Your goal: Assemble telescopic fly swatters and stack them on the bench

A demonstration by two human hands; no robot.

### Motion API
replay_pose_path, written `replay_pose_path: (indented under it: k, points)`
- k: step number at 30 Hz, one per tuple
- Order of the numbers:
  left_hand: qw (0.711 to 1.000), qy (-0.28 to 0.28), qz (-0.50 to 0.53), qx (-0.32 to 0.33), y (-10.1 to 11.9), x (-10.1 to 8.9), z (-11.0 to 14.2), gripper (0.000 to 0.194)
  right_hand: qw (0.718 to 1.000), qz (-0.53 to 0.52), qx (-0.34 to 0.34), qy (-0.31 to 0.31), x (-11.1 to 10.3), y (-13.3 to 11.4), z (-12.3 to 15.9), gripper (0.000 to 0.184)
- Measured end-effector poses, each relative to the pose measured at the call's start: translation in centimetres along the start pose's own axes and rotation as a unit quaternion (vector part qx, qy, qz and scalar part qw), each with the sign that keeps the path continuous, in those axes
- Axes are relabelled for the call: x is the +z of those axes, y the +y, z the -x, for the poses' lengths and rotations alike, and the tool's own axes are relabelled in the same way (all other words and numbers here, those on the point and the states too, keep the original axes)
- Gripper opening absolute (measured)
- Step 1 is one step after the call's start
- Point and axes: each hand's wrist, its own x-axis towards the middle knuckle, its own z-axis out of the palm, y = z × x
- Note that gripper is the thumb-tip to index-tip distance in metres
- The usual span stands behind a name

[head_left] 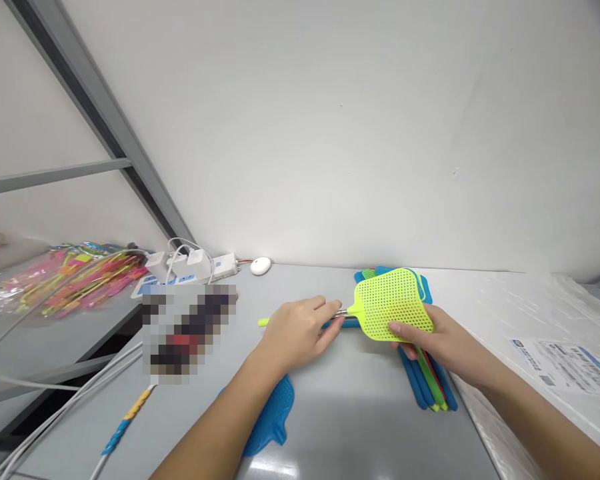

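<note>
A yellow-green fly swatter (387,300) is held above the middle of the grey counter (345,413), its perforated head to the right and its length running roughly level to the left. The right hand (433,337) grasps the head by its lower right corner, thumb on the near face and fingers behind. The left hand (300,332) is closed around the swatter's other part, thumb and fingertips at the thin metal shaft (341,313) just short of the head; the yellow-green handle end (263,322) pokes out past the back of that hand. A blue strip (351,323) shows behind the shaft; what it belongs to cannot be told.

Behind and below the right hand lies a pile of fly swatters (414,380), with blue, green and red handles pointing toward the wearer. A blue swatter head (274,413) rests on the counter, partly covered by the left forearm.

Farther right is a plastic-wrapped white sheet (480,317) with a printed label (560,363). Near the wall (330,133) sit a white oval device (261,266) and a power strip (153,287) carrying white plugs (199,263). A pixelated patch hides something in front of them. A clear bag of colourful items (85,273) lies at far left, beside a grey metal frame (97,100).
</note>
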Motion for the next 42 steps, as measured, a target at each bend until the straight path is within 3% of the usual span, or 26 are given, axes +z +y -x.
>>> replay_pose_path:
  k: [6,13,21,28,34,39,42]
  points:
    - [1.0,-0.001,0.003,-0.002,0.5,-0.3,-0.2,0.032,0.997,0.057,-0.039,0.031,-0.9,0.8,-0.3,0.029]
    - [1.0,-0.027,-0.009,0.012,1.7,-0.2,-0.1,0.029,0.961,0.168,-0.206,0.079,-0.7,0.9,-0.9,0.02]
    - [0.999,-0.021,-0.02,0.037,2.6,0.0,-0.3,0.028,0.962,0.171,-0.203,0.056,-1.1,1.2,-0.6,0.02]
    - [0.996,0.038,-0.04,0.066,2.3,0.4,-0.5,0.031,0.961,0.189,-0.198,0.049,-0.8,0.6,-0.5,0.024]
    - [0.99,0.12,-0.04,0.064,2.0,0.5,-1.2,0.027,0.968,0.166,-0.149,0.114,-0.6,0.9,0.0,0.024]
    - [0.968,0.248,0.015,0.048,1.5,-1.2,-1.0,0.029,0.973,0.085,-0.127,0.171,-0.8,1.6,-0.2,0.029]
    - [0.955,0.287,0.072,0.028,1.7,-2.9,0.3,0.015,0.973,0.033,-0.12,0.195,-1.4,2.2,-0.7,0.029]
